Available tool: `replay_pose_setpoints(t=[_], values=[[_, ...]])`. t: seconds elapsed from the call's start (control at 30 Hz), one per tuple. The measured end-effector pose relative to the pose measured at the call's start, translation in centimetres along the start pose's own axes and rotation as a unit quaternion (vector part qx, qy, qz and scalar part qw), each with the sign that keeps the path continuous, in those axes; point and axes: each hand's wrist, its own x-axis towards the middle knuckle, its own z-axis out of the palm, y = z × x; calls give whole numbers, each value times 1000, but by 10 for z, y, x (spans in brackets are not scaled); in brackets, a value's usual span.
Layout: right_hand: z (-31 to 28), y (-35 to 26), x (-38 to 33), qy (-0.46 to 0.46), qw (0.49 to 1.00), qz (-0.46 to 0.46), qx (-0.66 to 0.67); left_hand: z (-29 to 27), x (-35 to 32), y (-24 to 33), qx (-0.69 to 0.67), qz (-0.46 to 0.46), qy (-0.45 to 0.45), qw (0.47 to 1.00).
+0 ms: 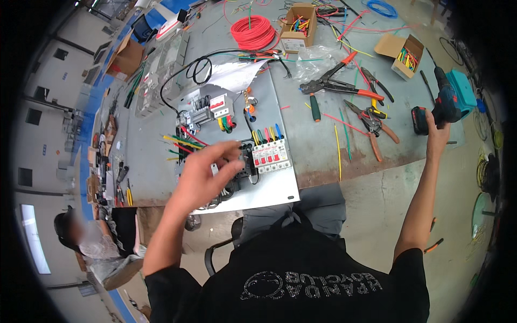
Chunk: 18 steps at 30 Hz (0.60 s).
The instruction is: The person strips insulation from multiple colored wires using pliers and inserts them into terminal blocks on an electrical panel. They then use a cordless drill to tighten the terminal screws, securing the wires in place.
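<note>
At the table's right edge, my right hand (pixel 437 132) grips a dark cordless drill (pixel 448 102), its battery pack (pixel 419 120) pointing left. My left hand (pixel 207 173) hovers over a white mounting panel (pixel 269 195), fingers bent and thumb apart from them, with nothing visible between. Just right of those fingers sits a row of white circuit breakers (pixel 272 155) with red switches and coloured wires at the top. A black component (pixel 246 161) beside it is partly hidden by my hand. Farther up the panel is another breaker (pixel 220 106) with red, green and yellow wires.
Crimping pliers (pixel 328 86), wire strippers (pixel 371 123) and a green-handled screwdriver (pixel 315 109) lie right of the panel. Farther back are a red wire coil (pixel 252 33) and two cardboard boxes (pixel 296 44) (pixel 401 67) of coloured pieces. A teal case (pixel 462 90) stands behind the drill. Another person (pixel 99 239) sits at left.
</note>
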Motion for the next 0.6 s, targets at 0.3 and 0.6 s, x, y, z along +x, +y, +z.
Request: replay_pose_setpoints(t=[0.3, 0.6], values=[[1, 5, 52, 25, 993, 42, 109, 2, 107, -54, 150, 91, -128, 976], [27, -169, -34, -200, 973, 3, 118, 54, 199, -116, 226, 129, -275, 926]])
